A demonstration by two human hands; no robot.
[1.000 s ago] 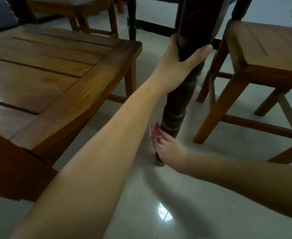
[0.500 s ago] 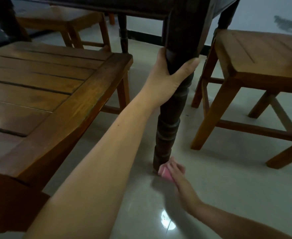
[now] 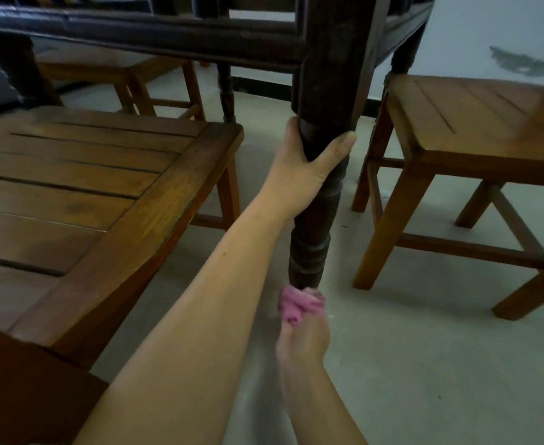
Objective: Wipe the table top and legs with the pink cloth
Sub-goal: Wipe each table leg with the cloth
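A dark brown turned wooden table leg [image 3: 312,239] runs down the centre of the frame from a dark table frame rail [image 3: 142,36] across the top. The left hand [image 3: 306,165] is wrapped around the leg just below the square upper block, thumb on the right side of the leg and fingers [image 3: 291,133] curling behind on the left, so it is closed on the leg. The right hand [image 3: 302,338], lower centre and somewhat blurred, is clenched on a bunched pink cloth [image 3: 298,305], which is pressed against the foot of the leg where it meets the pale grey tiled floor [image 3: 425,364].

No bowls, boxes or other containers appear anywhere in view.

A low brown slatted wooden bench [image 3: 81,200] fills the left half of the frame; its near right corner edge stands close to the left forearm, leaving only a narrow strip of floor between the bench and the leg. At the right sits a brown wooden stool [image 3: 476,133] with cross braces, its nearest leg just beside the table leg with a slim gap of floor between. A second brown wooden stool [image 3: 119,75] stands at the upper left under the table rail. The widest open floor lies at the lower right of the frame, in front of the right stool. A pale wall [image 3: 489,30] with a grey smear closes the upper right.
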